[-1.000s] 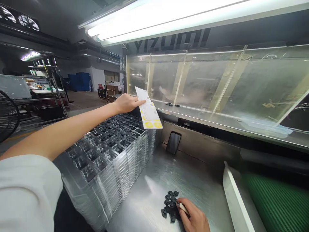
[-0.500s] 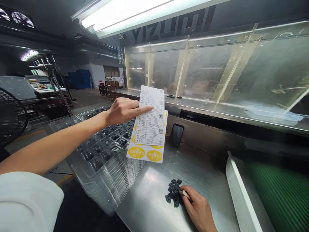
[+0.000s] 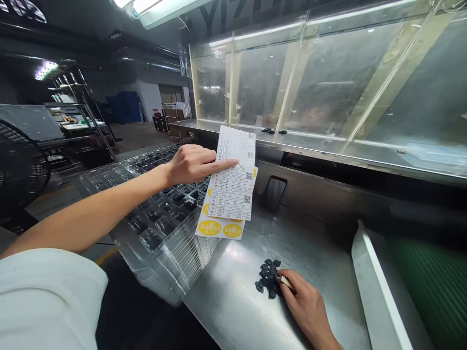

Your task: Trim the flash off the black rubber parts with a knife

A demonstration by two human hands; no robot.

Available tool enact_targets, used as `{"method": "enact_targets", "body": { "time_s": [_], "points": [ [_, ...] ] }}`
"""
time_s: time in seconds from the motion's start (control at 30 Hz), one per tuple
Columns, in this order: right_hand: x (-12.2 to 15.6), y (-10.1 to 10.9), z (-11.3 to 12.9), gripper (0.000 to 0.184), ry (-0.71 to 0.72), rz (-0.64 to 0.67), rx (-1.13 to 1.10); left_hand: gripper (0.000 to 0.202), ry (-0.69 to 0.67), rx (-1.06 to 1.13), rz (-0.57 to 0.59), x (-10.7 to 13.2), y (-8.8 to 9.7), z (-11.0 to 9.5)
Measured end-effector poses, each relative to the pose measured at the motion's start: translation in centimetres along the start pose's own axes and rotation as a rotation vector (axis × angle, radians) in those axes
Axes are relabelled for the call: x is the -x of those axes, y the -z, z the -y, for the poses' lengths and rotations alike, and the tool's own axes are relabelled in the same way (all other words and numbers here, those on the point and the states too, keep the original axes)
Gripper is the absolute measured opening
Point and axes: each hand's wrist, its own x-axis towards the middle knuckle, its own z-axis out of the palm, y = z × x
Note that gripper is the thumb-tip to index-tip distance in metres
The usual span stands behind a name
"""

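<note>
My left hand [image 3: 191, 164] is stretched out over the stack of clear plastic trays [image 3: 156, 214] and pinches a white printed label sheet [image 3: 233, 175] with QR codes. Behind that sheet hangs a second sheet with yellow oval stickers [image 3: 219, 227]. My right hand [image 3: 306, 304] rests on the steel table [image 3: 237, 291], fingers curled round a small pale object, its tip touching a cluster of small black parts [image 3: 268, 277].
A white ledge [image 3: 379, 287] and a green ribbed belt [image 3: 434, 287] lie at the right. A clear guard panel [image 3: 328, 82] and a steel shelf run behind the table. A black fan [image 3: 18, 175] stands at the left, with shelving racks farther back.
My left hand has brought the sheets down and turned them so the printed face shows. The view has tilted down. My right hand stays by the black parts.
</note>
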Motion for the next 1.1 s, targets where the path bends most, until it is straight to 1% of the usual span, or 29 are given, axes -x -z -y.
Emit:
{"method": "enact_targets", "body": {
  "time_s": [0.2, 0.37, 0.6, 0.83, 0.93, 1.1],
  "points": [
    [-0.11, 0.12, 0.25, 0.027, 0.032, -0.015, 0.008, 0.045, 0.029, 0.006, 0.005, -0.09, 0.26, 0.15],
    [-0.07, 0.08, 0.14, 0.029, 0.018, 0.0, 0.022, 0.043, 0.05, -0.024, 0.021, -0.15, 0.38, 0.21],
    [0.04, -0.01, -0.04, 0.027, 0.028, -0.004, 0.011, 0.041, 0.052, -0.086, -0.001, -0.19, 0.69, 0.23],
    [0.03, 0.22, 0.41, 0.028, -0.007, 0.001, 0.025, 0.043, 0.082, -0.076, 0.05, 0.06, 0.61, 0.47],
    [-0.02, 0.31, 0.54, 0.027, 0.008, 0.0, 0.018, 0.043, 0.078, -0.09, 0.032, 0.05, 0.56, 0.52],
    [-0.03, 0.27, 0.4, 0.025, 0.028, 0.008, 0.021, 0.041, 0.06, -0.112, -0.035, -0.08, 0.73, 0.67]
  ]
}}
